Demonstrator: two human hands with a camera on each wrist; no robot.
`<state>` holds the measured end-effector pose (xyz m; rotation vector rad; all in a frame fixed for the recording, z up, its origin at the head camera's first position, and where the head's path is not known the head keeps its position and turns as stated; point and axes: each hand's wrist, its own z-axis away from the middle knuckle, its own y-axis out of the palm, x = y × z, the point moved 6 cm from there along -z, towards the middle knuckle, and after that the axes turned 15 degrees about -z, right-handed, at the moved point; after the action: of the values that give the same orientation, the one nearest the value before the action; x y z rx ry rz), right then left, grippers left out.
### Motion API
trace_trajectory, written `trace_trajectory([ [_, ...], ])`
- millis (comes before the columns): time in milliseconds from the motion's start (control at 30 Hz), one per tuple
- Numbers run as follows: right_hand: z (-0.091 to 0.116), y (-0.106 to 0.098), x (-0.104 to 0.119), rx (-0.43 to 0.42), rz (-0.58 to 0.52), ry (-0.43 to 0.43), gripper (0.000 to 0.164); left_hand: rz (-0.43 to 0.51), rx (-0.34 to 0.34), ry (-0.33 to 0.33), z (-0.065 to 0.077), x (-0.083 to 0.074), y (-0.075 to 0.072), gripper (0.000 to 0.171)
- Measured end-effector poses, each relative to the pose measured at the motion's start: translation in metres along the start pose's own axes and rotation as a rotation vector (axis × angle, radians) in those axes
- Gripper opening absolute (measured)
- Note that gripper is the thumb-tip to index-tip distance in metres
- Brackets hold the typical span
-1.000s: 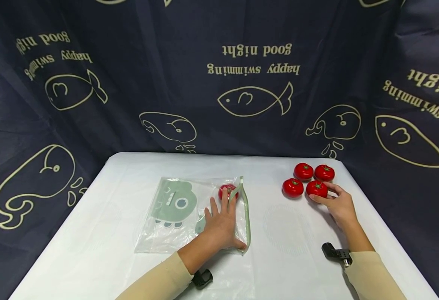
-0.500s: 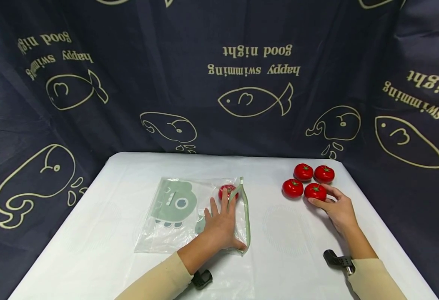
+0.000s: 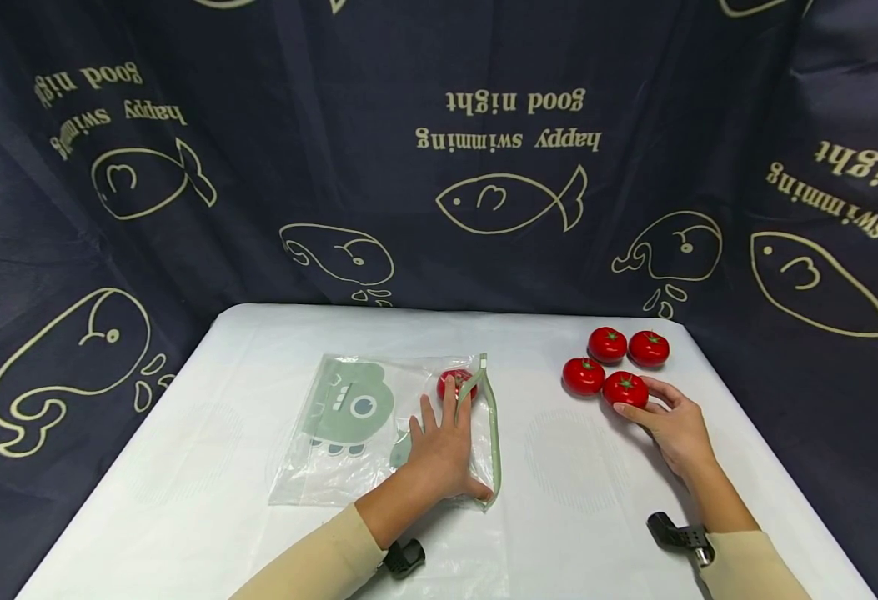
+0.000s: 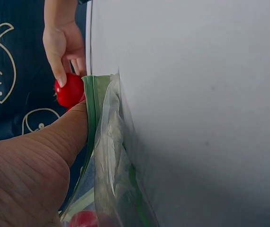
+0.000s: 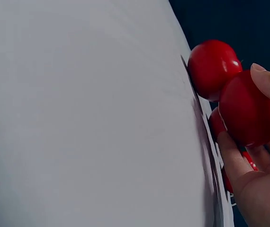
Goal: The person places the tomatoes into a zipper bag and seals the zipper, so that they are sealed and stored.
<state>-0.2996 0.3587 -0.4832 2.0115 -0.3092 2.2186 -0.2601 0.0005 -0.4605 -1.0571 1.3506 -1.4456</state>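
A red tomato (image 3: pixel 624 389) with a green stem is held in my right hand (image 3: pixel 674 423), thumb on its near side and fingers at its right. The right wrist view shows the held tomato (image 5: pixel 251 109) between thumb and fingers, overlapping another tomato. My left hand (image 3: pixel 439 450) spreads its straight fingers at the mouth of a clear zip bag (image 3: pixel 299 479) printed with a green monster. Its thumb presses against the green zip strip (image 4: pixel 93 101), seen in the left wrist view. One tomato (image 3: pixel 449 383) lies inside the bag near the fingertips, partly hidden by them.
Three more tomatoes stand close together at the back right, among them the left one (image 3: pixel 584 377), one behind it (image 3: pixel 607 344) and the right one (image 3: pixel 649 348). A white-covered table (image 3: pixel 544 533) bears everything. A dark printed curtain (image 3: pixel 378 167) surrounds its back and sides.
My right hand has moved slightly nearer to me and to the left, with the gripped tomato, away from the back tomatoes. The left hand and the bag have stayed still.
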Motion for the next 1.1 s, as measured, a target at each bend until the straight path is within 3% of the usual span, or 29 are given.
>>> trace_trajectory([
  [533,0.019,0.005,0.005,0.044,-0.117,-0.037,0.082,-0.005,0.0,0.003,0.001,0.0,-0.001,0.15],
  [867,0.029,0.019,0.008,0.069,-0.063,-0.078,0.08,-0.015,0.009,-0.003,0.0,0.001,0.0,0.15],
  [1100,0.034,0.033,0.01,0.108,-0.057,-0.062,0.081,-0.016,0.015,-0.003,0.0,0.001,0.001,0.151],
])
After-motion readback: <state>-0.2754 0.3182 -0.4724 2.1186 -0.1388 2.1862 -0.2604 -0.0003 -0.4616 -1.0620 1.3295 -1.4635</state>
